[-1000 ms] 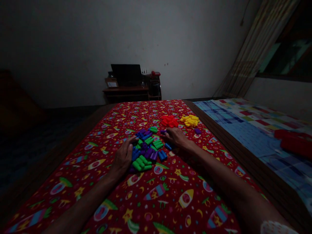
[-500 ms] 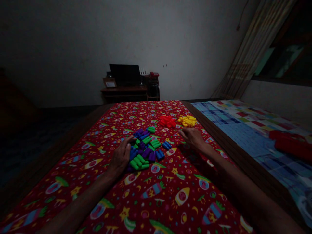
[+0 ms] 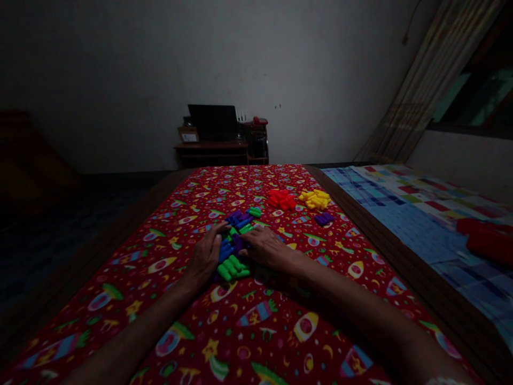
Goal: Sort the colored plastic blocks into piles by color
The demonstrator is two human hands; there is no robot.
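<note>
A mixed pile of small ribbed plastic blocks, including green blocks (image 3: 232, 267) and blue blocks (image 3: 225, 249), lies on the red patterned cloth (image 3: 256, 342). My left hand (image 3: 203, 255) rests against the pile's left side, fingers stretched out over its edge. From the right, my right hand (image 3: 267, 248) reaches into the pile. Its thumb and fingers close around a purple block (image 3: 238, 244), and the hand covers the pile's right part. A separate purple block (image 3: 324, 218) lies to the right, nearer me than the yellow blocks (image 3: 316, 200). Red blocks (image 3: 282, 199) form a heap beside the yellow ones.
The cloth covers a long surface with brown edges (image 3: 385, 251). On the right is a checked blue sheet (image 3: 372, 203) with a red cloth item (image 3: 484, 240). A desk (image 3: 212, 145) with a dark monitor (image 3: 213, 122) stands against the far wall.
My right hand has moved left from near the yellow heap into the mixed pile. A purple block now lies where that hand was. My left hand stays by the pile.
</note>
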